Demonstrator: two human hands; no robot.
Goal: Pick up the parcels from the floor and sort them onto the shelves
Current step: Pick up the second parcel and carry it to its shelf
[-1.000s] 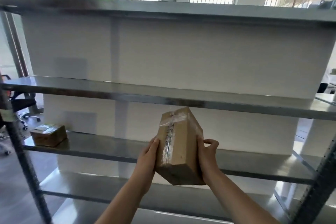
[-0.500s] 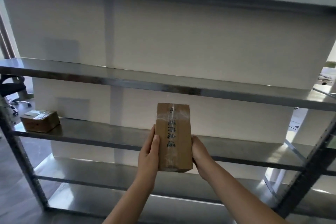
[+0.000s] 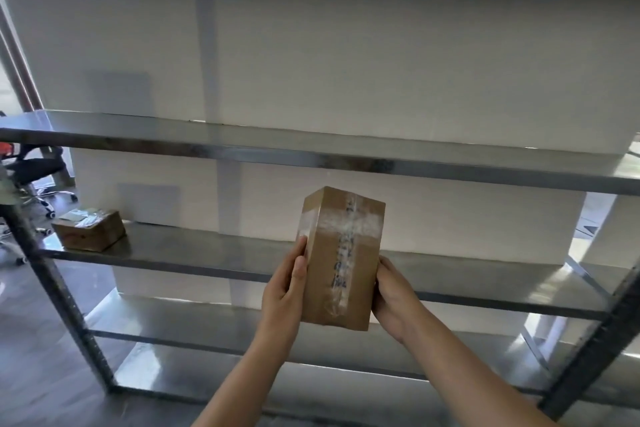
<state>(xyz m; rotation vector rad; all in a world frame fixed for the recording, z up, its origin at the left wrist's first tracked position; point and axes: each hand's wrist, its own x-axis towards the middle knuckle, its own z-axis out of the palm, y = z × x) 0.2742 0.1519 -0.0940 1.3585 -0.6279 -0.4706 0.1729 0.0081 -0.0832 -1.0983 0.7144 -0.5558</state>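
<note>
Both arms are reaching forward, the left hand [image 3: 284, 291] and right hand [image 3: 393, 298] pressing flat against opposite sides of an upright brown parcel [image 3: 341, 260], fingers [image 3: 300, 267] holding it in mid-air before the metal shelves [image 3: 207, 253]. Clear tape is crossing its handwritten front.

Head view — close, facing shelves [image 3: 311, 156]

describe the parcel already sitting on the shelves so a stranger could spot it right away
Look at the metal shelf rack and find the shelf level with the person's hands. At its far left end lies a small brown parcel, flat and untouched, unlike the taller box held upright in both hands.
</note>
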